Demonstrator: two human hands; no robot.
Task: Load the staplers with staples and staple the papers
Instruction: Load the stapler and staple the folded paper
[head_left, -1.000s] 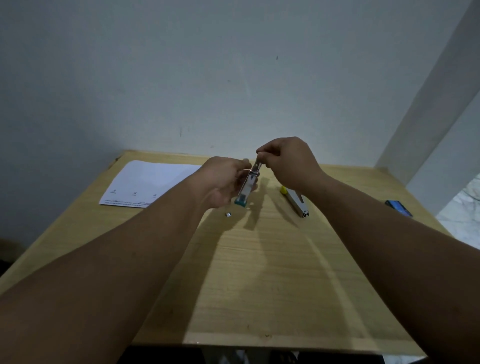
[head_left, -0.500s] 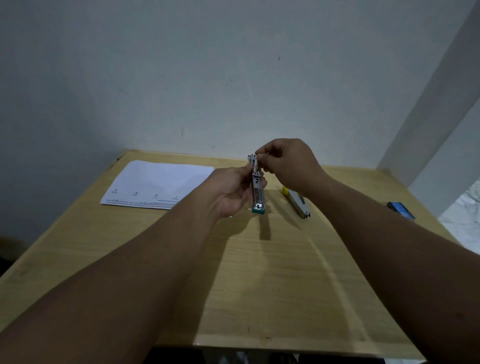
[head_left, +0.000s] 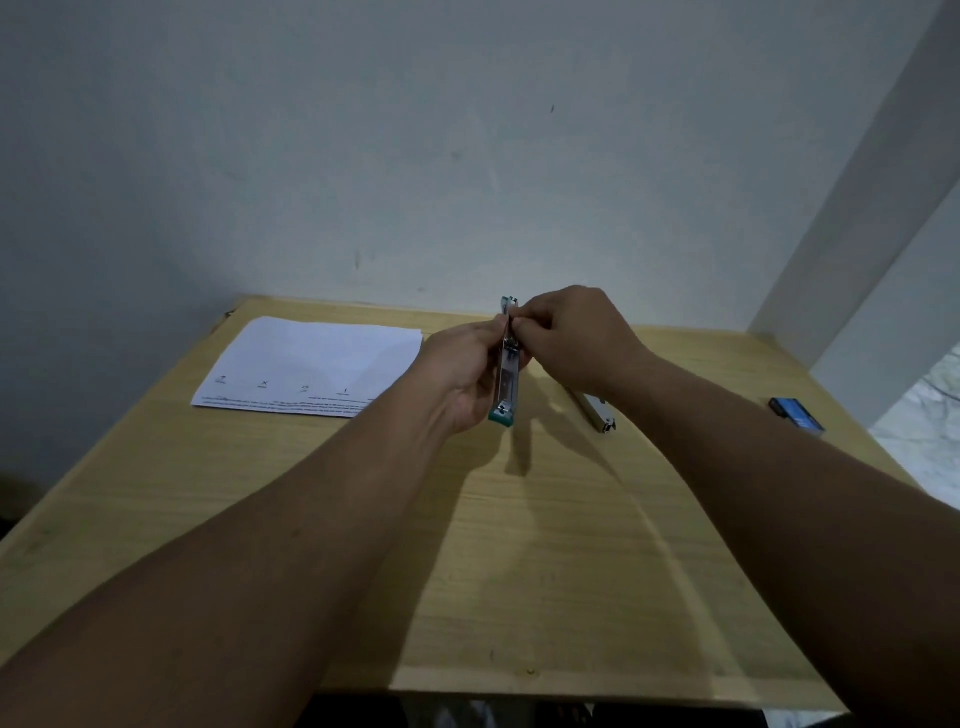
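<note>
Two staplers: my left hand (head_left: 462, 374) grips the teal stapler (head_left: 505, 382) above the table (head_left: 545, 571), my right hand (head_left: 571, 338) pinches its far end; the second stapler (head_left: 592, 413), half-hidden, lies right. One sheaf of papers (head_left: 311, 364) far left, one blue box (head_left: 795, 413) far right. Staples indiscernible.

Light wood table (head_left: 571, 597) against plain grey-white wall (head_left: 363, 156); white pillar (head_left: 857, 208) right; dim light, perhaps marbled floor (head_left: 930, 405).

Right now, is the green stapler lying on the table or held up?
Held up: left hand grips the green stapler above the table, right hand pinching its top.
</note>
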